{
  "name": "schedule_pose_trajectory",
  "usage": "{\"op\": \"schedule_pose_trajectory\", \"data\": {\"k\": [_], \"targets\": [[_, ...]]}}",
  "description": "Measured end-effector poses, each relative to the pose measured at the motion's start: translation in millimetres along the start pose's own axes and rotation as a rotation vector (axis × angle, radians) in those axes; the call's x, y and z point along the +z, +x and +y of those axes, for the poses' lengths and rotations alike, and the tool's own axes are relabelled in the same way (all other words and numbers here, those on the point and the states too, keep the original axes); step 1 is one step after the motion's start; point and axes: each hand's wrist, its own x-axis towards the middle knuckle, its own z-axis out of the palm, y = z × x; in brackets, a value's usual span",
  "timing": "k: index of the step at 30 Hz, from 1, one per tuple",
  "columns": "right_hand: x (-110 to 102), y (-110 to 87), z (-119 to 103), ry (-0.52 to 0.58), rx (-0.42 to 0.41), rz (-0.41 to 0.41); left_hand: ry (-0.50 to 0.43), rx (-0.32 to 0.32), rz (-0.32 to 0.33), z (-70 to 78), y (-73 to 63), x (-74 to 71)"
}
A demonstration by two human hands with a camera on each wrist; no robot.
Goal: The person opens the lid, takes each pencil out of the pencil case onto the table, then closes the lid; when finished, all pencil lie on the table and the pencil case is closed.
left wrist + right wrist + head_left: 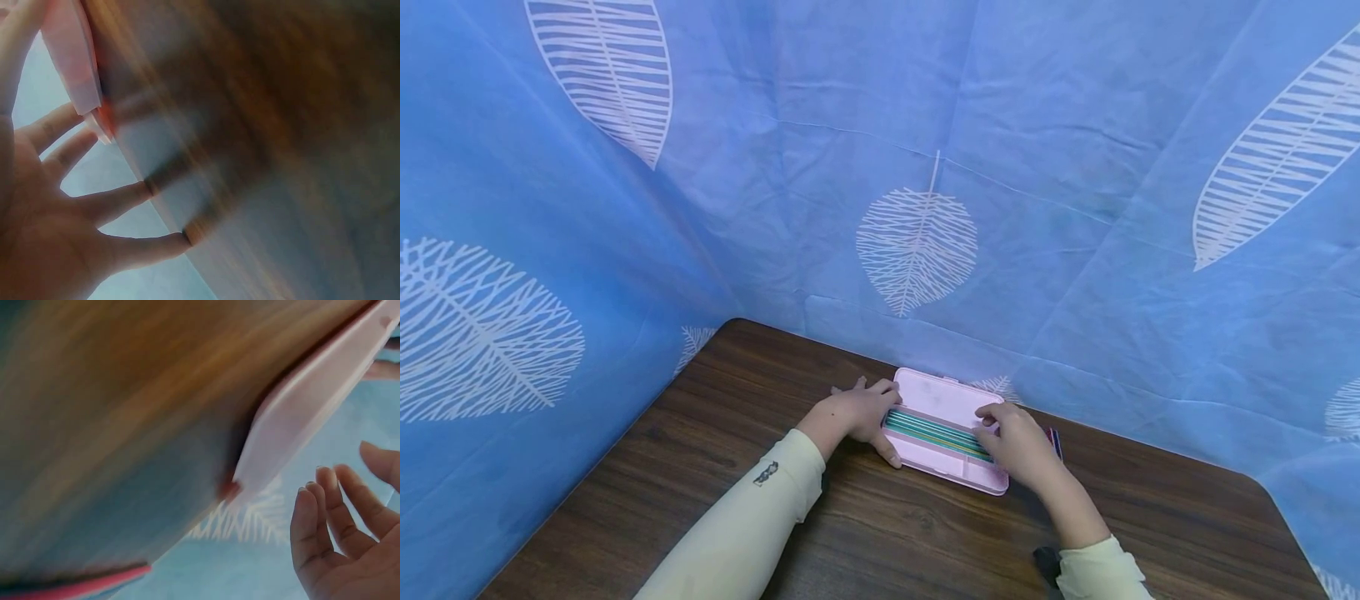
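A pink pencil case [947,398] lies open on the brown wooden table, its lid folded toward the back. Several teal and green pencils [928,429], with a yellowish one among them, lie lengthwise in its tray. My left hand [867,410] rests at the left end of the case, thumb toward the front, fingers spread toward the lid. In the left wrist view those fingers [131,203] are mostly straight, some passing behind the case. My right hand [1018,442] hovers over the right end of the tray. Its fingers [340,519] are loosely bent, with nothing between them in the right wrist view.
Red and dark blue sticks [1056,443] lie on the table just right of my right hand, partly hidden by it. A blue cloth [1075,208] with white leaf prints hangs behind the table [760,375], near the case's lid.
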Motion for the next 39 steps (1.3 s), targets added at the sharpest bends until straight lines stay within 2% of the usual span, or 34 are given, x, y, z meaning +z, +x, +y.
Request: {"op": "schedule_pose_trajectory", "data": {"k": [4, 10, 16, 32, 39], "targets": [[10.8, 7.8, -9.2, 0.025, -0.057, -0.011, 0.003, 0.000, -0.005, 1.2, -1.0, -1.5], [24.4, 18.6, -15.4, 0.027, -0.045, -0.059, 0.004, -0.001, -0.012, 1.8, -1.4, -2.9], [27.2, 23.4, -21.1, 0.012, -0.062, -0.059, -0.010, -0.001, -0.011, 0.8, -2.0, -2.6], [33.5, 25.1, -27.9, -0.031, -0.038, -0.085, 0.003, 0.007, -0.011, 1.0, -1.9, -2.9], [34.5, 25.3, -29.8, -0.011, -0.051, -0.094, 0.005, 0.005, -0.011, 1.8, -2.7, -4.2]]}}
